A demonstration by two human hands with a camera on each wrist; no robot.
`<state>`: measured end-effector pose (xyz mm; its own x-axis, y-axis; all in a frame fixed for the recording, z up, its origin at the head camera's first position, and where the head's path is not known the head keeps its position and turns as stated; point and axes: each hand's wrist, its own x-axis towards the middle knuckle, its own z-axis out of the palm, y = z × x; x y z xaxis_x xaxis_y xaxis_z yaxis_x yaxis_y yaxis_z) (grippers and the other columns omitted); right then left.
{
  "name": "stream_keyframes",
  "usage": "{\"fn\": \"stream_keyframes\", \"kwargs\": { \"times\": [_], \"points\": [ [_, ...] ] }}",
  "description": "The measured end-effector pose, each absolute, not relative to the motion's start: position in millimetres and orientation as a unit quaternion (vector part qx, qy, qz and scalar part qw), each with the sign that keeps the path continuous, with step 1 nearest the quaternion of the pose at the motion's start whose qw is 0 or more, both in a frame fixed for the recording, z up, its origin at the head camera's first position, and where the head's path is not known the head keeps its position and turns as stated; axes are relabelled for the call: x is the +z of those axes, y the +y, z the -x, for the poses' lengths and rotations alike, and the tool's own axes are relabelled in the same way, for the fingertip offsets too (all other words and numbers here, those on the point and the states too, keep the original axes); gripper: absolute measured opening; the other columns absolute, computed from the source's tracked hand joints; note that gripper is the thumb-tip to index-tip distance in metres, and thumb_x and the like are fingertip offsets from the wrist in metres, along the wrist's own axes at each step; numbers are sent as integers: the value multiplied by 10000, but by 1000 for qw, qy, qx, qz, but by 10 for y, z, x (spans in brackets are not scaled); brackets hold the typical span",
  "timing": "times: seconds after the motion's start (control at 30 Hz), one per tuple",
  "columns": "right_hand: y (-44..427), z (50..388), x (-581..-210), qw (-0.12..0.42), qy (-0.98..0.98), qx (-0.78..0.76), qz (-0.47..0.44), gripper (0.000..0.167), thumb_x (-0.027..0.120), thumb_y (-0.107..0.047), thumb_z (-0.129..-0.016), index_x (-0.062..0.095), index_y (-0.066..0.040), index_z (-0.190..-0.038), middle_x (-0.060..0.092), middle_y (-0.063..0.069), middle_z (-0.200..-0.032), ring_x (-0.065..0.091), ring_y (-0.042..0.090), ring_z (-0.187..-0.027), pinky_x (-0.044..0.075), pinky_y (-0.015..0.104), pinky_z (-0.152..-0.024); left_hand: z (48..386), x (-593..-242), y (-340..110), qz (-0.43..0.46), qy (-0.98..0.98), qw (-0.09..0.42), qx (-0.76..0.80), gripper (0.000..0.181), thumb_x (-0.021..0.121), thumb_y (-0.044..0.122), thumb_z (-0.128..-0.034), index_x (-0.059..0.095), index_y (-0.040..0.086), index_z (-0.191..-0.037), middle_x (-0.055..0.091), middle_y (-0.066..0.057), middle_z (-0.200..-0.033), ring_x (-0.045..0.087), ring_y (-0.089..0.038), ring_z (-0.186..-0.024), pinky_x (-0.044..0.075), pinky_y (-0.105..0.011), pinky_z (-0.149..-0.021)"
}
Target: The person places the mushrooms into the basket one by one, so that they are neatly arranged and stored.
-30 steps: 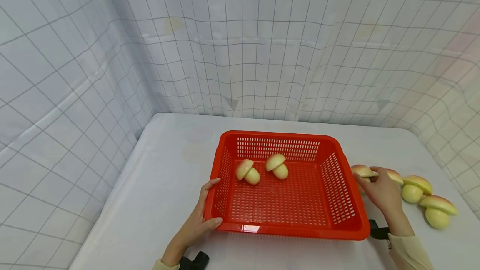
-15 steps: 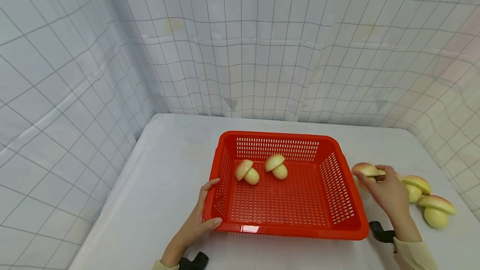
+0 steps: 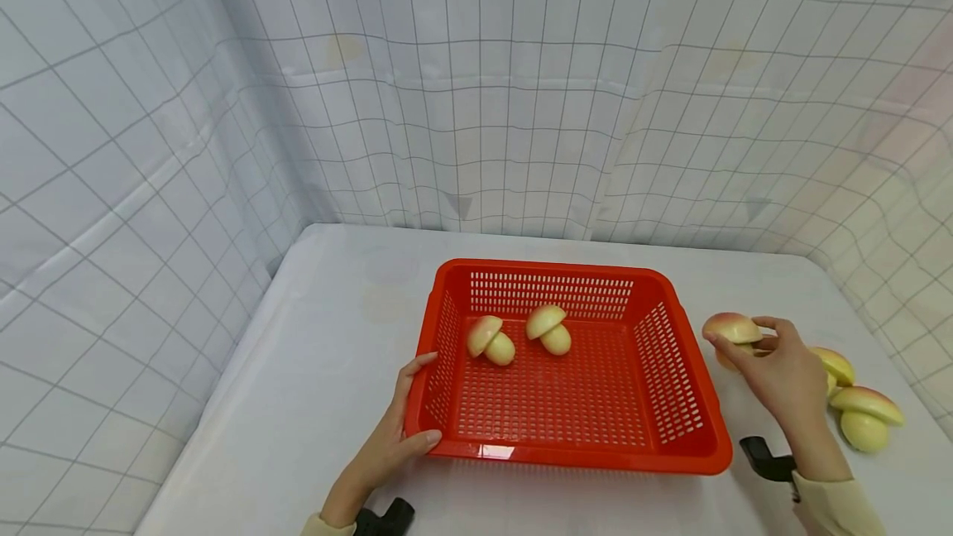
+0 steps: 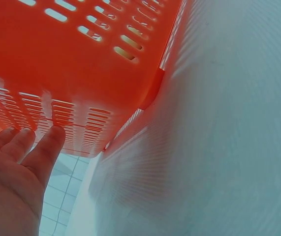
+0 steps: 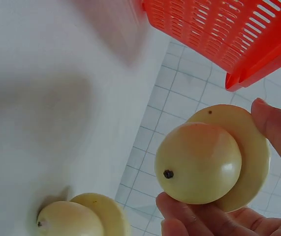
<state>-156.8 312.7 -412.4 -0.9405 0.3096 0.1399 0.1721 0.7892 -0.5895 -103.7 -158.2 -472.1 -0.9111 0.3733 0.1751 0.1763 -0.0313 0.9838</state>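
The red basket [image 3: 655, 457] stands upright on the table [image 3: 320, 370] at the lower centre of the frame. It is a rectangular plastic unit with slotted walls and a perforated floor.

Basket contents: two mushroom models, both in the upper left part of the floor. The first mushroom model [image 3: 485, 336] lies near the left wall. The second mushroom model [image 3: 546, 322] lies just to its right. On both, the cap faces the upper left and the stem the lower right.

Left hand [image 3: 383, 445]: located at the basket's lower left corner. The thumb rests on the rim and the fingers are spread apart from it, in contact with the left side. The left wrist view shows extended fingertips against the slotted wall; that view is partly blurred, so the amount of pressure cannot be told.

Right hand [image 3: 792, 375]: located right of the basket. Thumb and fingers are clamped on the third mushroom model [image 3: 731, 327], just beside the basket's right rim. In the right wrist view, its rounded stem [image 5: 199, 162] carries a dark spot.

Two more units lie on the table at the right of the frame: the fourth mushroom model [image 3: 835, 364], partly covered by the right hand, and the fifth mushroom model [image 3: 866, 420], directly below it.

A white grid-patterned curtain [image 3: 462, 106] fills the background.
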Motion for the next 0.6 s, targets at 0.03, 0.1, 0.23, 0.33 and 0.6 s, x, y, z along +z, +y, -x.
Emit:
{"fn": "stream_keyframes", "kwargs": {
  "times": [0.03, 0.1, 0.23, 0.33, 0.6],
  "points": [
    [3127, 1566, -4111, 115, -938, 300, 128, 857, 683, -568, -779, 432, 69, -1294, 593, 310, -1112, 587, 415, -949, 436, 340, -572, 1036, -4719, -1579, -197, 692, 72, 691, 819, 592, 111, -794, 149, 187, -1478, 212, -213, -1407, 392, -467, -1131, 510, -415, -823],
    [3124, 1560, -4078, 117, -937, 303, 126, 856, 685, -566, -778, 429, 59, -1304, 598, 303, -1108, 593, 407, -948, 443, 322, -557, 1034, -4714, -1578, -197, 691, 73, 692, 816, 590, 107, -796, 150, 188, -1478, 210, -213, -1409, 392, -466, -1132, 509, -417, -823],
    [3109, 1545, -3984, 134, -936, 307, 113, 825, 703, -543, -775, 442, 28, -1310, 622, 287, -1064, 608, 392, -924, 443, 278, -520, 1040, -4718, -1582, -198, 689, 73, 693, 811, 586, 101, -801, 148, 184, -1479, 203, -217, -1412, 389, -468, -1134, 508, -421, -825],
    [3090, 1539, -3912, 151, -935, 306, 101, 798, 722, -525, -765, 462, 5, -1302, 642, 269, -1020, 610, 378, -900, 423, 276, -528, 1046, -4726, -1587, -197, 691, 73, 692, 811, 586, 102, -805, 145, 183, -1481, 200, -216, -1414, 385, -472, -1135, 507, -418, -827],
    [3018, 1558, -3752, 175, -936, 298, 71, 741, 743, -491, -760, 490, -24, -1276, 674, 221, -974, 615, 150, -794, 343, 357, -646, 1038, -4724, -1586, -201, 685, 73, 696, 828, 587, 85, -798, 133, 171, -1485, 187, -205, -1426, 381, -475, -1143, 509, -427, -825]
  ]
}}
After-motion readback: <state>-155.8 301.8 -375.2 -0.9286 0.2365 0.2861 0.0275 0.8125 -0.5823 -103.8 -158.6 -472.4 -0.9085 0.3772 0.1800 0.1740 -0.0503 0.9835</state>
